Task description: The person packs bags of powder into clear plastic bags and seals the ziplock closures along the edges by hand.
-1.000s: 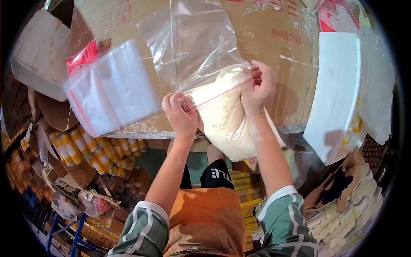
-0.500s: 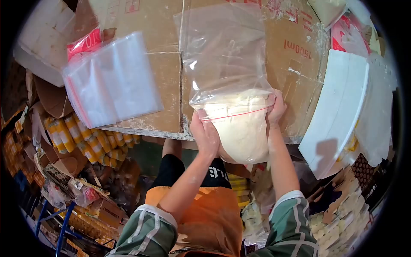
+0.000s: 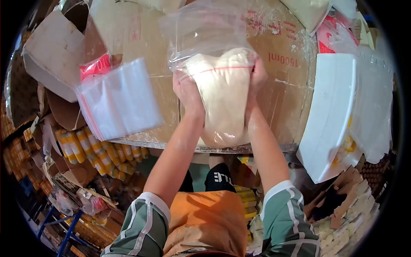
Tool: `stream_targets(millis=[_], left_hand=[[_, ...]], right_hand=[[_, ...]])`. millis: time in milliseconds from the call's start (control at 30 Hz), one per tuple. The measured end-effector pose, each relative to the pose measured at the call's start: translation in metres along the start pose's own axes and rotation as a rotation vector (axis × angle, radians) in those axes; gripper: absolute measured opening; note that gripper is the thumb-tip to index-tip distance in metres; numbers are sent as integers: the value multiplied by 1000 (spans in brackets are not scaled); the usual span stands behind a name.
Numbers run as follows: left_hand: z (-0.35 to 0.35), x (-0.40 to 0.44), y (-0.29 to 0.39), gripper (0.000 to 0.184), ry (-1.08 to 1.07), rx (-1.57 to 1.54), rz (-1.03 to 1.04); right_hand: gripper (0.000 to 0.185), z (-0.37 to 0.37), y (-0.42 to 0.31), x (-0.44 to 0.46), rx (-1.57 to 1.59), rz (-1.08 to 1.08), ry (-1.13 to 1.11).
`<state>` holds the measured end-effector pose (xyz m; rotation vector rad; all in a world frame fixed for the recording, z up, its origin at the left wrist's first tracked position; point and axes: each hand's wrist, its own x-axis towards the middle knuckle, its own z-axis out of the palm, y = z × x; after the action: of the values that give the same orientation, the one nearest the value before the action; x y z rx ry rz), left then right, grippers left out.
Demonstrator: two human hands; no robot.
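A clear zip-lock bag [image 3: 224,98], filled with something cream-coloured that looks like powder, is between my two hands above the cardboard-covered table. A red zip line runs across it, and its clear upper part lies away from me, creased. My left hand [image 3: 188,94] grips the bag's left side near the zip line. On the opposite side, my right hand [image 3: 257,77] is closed around the edge, its fingers partly hidden. The bag's rounded lower end sits close to the table's near edge. To the left lies a stack of flat clear zip bags [image 3: 122,98].
Cardboard [image 3: 282,103] with red print covers the table. A white foam piece [image 3: 329,111] stands at the right, near plastic sheeting [image 3: 372,103]. A red packet [image 3: 96,66] and a whitish box [image 3: 55,47] are at the left. Yellow-wrapped packs [image 3: 79,147] fill the floor below.
Both hands have moved forward with the filled bag, farther over the table. The bag's filled part looks narrower between them, and its clear top has crumpled. The camera view has shifted slightly.
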<state>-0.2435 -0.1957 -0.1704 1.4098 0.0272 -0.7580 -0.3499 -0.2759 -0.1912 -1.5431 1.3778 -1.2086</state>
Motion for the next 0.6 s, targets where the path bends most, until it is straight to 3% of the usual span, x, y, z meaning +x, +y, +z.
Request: stream_targets(millis=[67,133,167,200,267,333,400,433,467,533,600], left_hand=[[-7,31,-9,30,-3,-127,-87],[-22,52,-16,24,-383,54,-110],[-34,60,-16,22,-498,331,122],[-41,65,-21,22,-496,327,108],[-41,65,-11,23,-604,709,646],[-36,48,-16,20,-546,762,607],[-22,34,-35,17,-375,93,210],[-19,32,-39,17,-370,84,201],[-17,30,-43,16,-349,-53,121],[-11,30,-47,15,-301,-324,-28],[-13,25,-45,17,-284,-375,-121]], right_hand=[[21,-1,20,9,-108,10,-90],[19,-12,48,13,-90,-80,-121],[17,-19,58,14,-76,-166,-157],[17,-29,67,13,-88,-160,-163],[15,-41,75,9,-248,-273,-241],[15,-33,78,5,-266,-275,-226],[16,-14,53,0,341,234,-111],[17,-12,45,0,530,302,-203],[17,-11,43,-3,519,301,-210],[18,-7,43,-6,758,591,-244],[17,-15,45,-13,805,672,-258]])
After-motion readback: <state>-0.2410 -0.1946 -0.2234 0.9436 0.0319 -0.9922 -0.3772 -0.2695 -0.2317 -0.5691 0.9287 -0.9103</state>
